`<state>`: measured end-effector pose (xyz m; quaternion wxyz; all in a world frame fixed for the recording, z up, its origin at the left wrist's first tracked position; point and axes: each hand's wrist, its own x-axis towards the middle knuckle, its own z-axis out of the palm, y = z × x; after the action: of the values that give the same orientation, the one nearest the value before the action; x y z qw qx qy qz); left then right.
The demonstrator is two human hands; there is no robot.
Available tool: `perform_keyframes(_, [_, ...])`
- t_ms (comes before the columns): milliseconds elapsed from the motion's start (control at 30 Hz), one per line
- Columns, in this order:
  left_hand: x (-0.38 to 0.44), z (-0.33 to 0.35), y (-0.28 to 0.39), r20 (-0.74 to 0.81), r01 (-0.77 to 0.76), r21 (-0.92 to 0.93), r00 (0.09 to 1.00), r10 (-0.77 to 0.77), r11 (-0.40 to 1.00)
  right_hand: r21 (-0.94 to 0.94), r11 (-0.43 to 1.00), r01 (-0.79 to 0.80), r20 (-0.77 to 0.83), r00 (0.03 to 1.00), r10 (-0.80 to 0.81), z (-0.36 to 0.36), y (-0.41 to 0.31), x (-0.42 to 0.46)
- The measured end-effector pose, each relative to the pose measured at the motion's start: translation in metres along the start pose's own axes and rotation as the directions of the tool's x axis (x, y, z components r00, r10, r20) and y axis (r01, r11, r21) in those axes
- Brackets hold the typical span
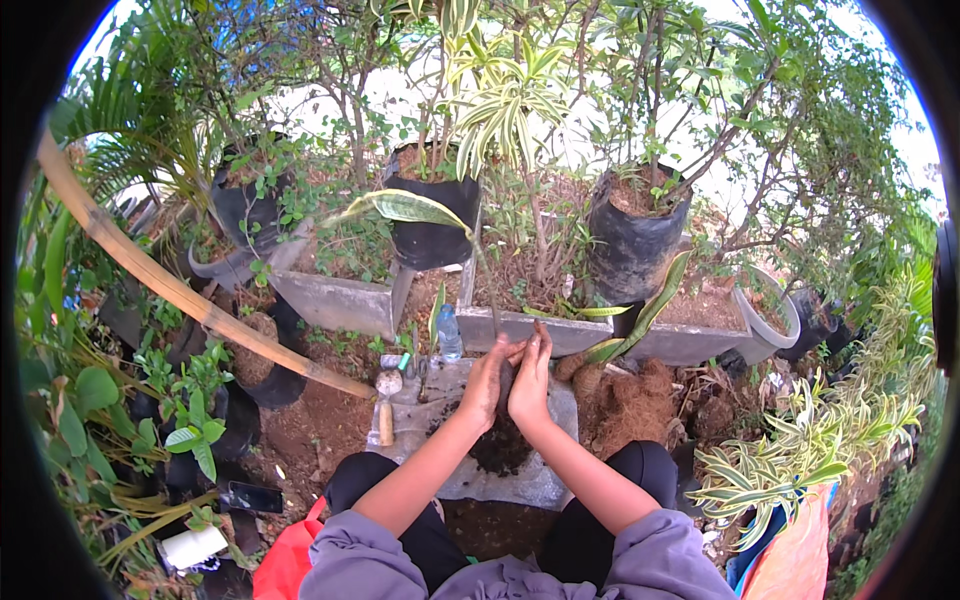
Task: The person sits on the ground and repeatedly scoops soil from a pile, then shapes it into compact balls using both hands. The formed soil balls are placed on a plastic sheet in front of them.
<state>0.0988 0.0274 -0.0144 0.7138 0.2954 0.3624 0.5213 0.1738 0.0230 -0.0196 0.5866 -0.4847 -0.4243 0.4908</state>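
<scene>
My left hand (pixel 486 384) and my right hand (pixel 530 379) are cupped around a dark clump of soil (pixel 505 382) at the base of an upright plant stem. The stem rises from between the fingertips to a long, bent snake plant leaf (pixel 420 208). Loose dark soil (pixel 501 448) lies under my hands on a greyish sheet (pixel 540 480). A hand trowel with a wooden handle (pixel 386 424) rests on the sheet's left side. Behind my hands stands a clear plastic bottle (pixel 449 334). Brown coconut fibre (pixel 643 405) and another snake plant (pixel 646 322) are at the right.
Low concrete slabs (pixel 525 328) edge the bed behind, with black grow bags (pixel 637 240) of plants. A bamboo pole (pixel 195 292) slants in from the left. A phone (pixel 255 496) and red bag (pixel 291 551) lie lower left; variegated plants (pixel 780 457) stand at right.
</scene>
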Motion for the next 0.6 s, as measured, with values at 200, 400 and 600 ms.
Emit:
perform_keyframes(200, [0.001, -0.008, 0.000, -0.271, -0.036, 0.130, 0.960, 0.071, 0.991, -0.258, 0.960, 0.112, -0.147, 0.977, -0.153, 0.001, 0.034, 0.022])
perform_keyframes(400, [-0.011, 0.004, 0.031, -0.338, -0.130, 0.081, 0.929, 0.150, 0.988, 0.122, 0.992, -0.014, -0.010, 1.000, 0.015, 0.007, 0.019, 0.017])
perform_keyframes(600, [-0.010, -0.010, 0.035, -0.215, -0.057, -0.114, 0.976, 0.032, 0.992, 0.174, 0.981, -0.087, 0.206, 0.977, 0.051, 0.006, 0.004, 0.011])
